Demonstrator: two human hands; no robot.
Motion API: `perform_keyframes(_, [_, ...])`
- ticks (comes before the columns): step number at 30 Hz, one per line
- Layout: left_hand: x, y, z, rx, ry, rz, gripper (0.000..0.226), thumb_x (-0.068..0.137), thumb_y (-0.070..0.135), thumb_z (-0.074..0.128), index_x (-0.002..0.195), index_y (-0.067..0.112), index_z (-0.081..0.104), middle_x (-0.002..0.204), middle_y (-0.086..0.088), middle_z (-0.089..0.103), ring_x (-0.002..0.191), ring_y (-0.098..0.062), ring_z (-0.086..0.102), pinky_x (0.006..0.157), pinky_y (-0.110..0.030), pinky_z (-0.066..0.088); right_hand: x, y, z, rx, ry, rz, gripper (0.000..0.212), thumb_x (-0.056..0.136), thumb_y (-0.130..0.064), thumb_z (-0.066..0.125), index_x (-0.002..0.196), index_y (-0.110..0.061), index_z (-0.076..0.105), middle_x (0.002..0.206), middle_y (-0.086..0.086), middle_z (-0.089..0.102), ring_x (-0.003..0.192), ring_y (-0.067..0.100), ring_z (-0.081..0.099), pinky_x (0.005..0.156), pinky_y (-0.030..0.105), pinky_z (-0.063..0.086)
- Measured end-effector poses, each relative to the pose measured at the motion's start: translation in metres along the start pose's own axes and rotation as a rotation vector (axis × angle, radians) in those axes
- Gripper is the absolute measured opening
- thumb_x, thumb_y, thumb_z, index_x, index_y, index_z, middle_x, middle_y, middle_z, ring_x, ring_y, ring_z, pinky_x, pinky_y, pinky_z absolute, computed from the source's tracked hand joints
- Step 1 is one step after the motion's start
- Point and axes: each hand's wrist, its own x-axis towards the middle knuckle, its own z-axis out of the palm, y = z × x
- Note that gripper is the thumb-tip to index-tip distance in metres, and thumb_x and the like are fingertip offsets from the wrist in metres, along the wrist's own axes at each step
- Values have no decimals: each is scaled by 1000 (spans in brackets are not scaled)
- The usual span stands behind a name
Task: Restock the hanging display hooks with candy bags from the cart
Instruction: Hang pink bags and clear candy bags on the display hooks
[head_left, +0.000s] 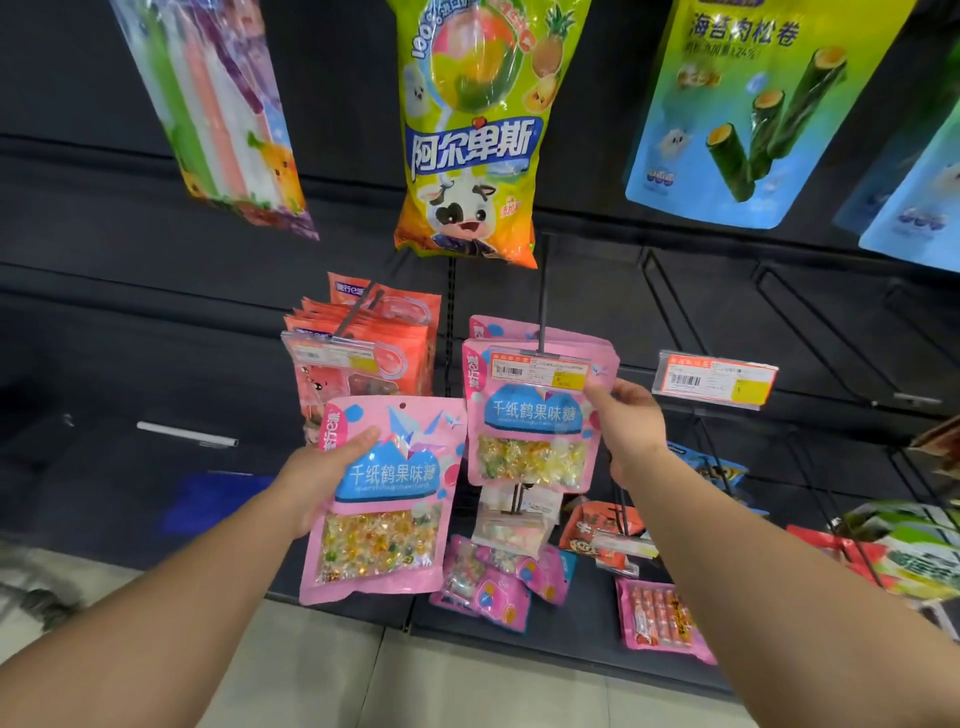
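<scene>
Pink bag: candy bag (384, 499) in my L hand, off the hook, tilted a bit, clear window w/ mixed sweets at its lower half; punch hole at top edge is free.
L hand: left hand (324, 473) grips the bag's left edge, thumb across the front near the logo, fingers behind.
R hand: right hand (626, 431) pinches the right edge of the front hanging bag (530, 431), thumb on the front face, other fingers behind & out of sight.
Hanging stack: same pink candy, several bags on one hook (543, 296); price tag (537, 368) sits at the hook tip, over the front bag's top.
Gap: held bag & hung bag just beside each other; can't tell if edges touch.
Left neighbour: orange-red bags (363, 343) packed on next hook, w/ own tag.
Right: second price tag (717, 378) on a bare hook.
Below: small pink packs (501, 582) & red snack packs (602, 530) on lower hooks.
Up top: green lollipop bag (470, 135), striped tube pack (218, 109), blue seaweed-roll bag (748, 114).
Back: dark display panel (104, 322).
</scene>
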Motion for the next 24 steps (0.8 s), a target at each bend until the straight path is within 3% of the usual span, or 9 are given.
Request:
perform_keyframes(1, [0, 0, 2, -5, -6, 4, 48, 78, 41, 80, 113, 10, 68, 98, -10, 78, 93, -29, 74, 88, -49, 58, 0, 5, -3, -29, 67, -12, 26, 84, -27, 76, 99, -16, 58, 94, 0, 67, 84, 18, 64, 81, 36, 55])
perform_keyframes(3, [0, 0, 5, -15, 0, 22, 48, 78, 41, 81, 113, 10, 68, 98, -9, 78, 92, -28, 74, 86, -47, 58, -2, 14, -10, -72, 146, 3, 29, 84, -23, 76, 99, -12, 53, 85, -1, 58, 81, 19, 56, 80, 35, 48])
perform_keyframes(6, [0, 0, 5, -54, 21, 41, 49, 77, 41, 81, 112, 10, 68, 97, -10, 78, 91, -28, 75, 86, -49, 58, -9, 23, -15, -124, -37, 125, 16, 89, -18, 71, 95, -10, 59, 83, 7, 61, 70, 18, 54, 65, 31, 48])
perform_keyframes(8, [0, -4, 0, -78, -17, 35, 54, 73, 43, 81, 113, 10, 68, 100, -10, 77, 95, -30, 74, 91, -52, 56, -14, 26, -16, -169, -171, 152, 9, 90, -15, 68, 92, -9, 62, 80, 9, 62, 65, 15, 54, 63, 29, 49])
perform_keyframes(13, [-4, -21, -22, -133, -108, -13, 59, 68, 40, 78, 118, 11, 67, 110, -14, 75, 105, -33, 70, 100, -54, 50, -20, 28, -17, -170, -328, 139, 2, 91, -8, 67, 90, -9, 65, 80, 8, 63, 61, 14, 53, 58, 24, 45])
perform_keyframes(17, [-10, -26, -17, -85, -144, -20, 60, 68, 38, 78, 119, 10, 66, 108, -15, 75, 103, -33, 71, 99, -53, 51, -19, 29, -12, -235, -373, 137, 3, 91, -14, 68, 94, -15, 69, 99, 9, 71, 78, 18, 63, 69, 28, 51])
perform_keyframes(21, [-16, -15, 16, -93, -164, 45, 60, 65, 39, 80, 117, 12, 68, 107, -11, 76, 104, -29, 71, 102, -51, 50, -23, 29, -1, -226, -499, 147, 21, 92, -23, 68, 113, -20, 68, 109, 1, 70, 92, 16, 64, 82, 30, 50])
perform_keyframes(24, [-21, -4, 47, -80, -205, 63, 52, 67, 41, 81, 110, 15, 71, 104, -7, 77, 103, -26, 72, 103, -51, 49, -25, 28, 6, -172, -578, 148, 30, 93, -28, 67, 121, -19, 64, 109, -2, 72, 93, 14, 67, 79, 29, 49])
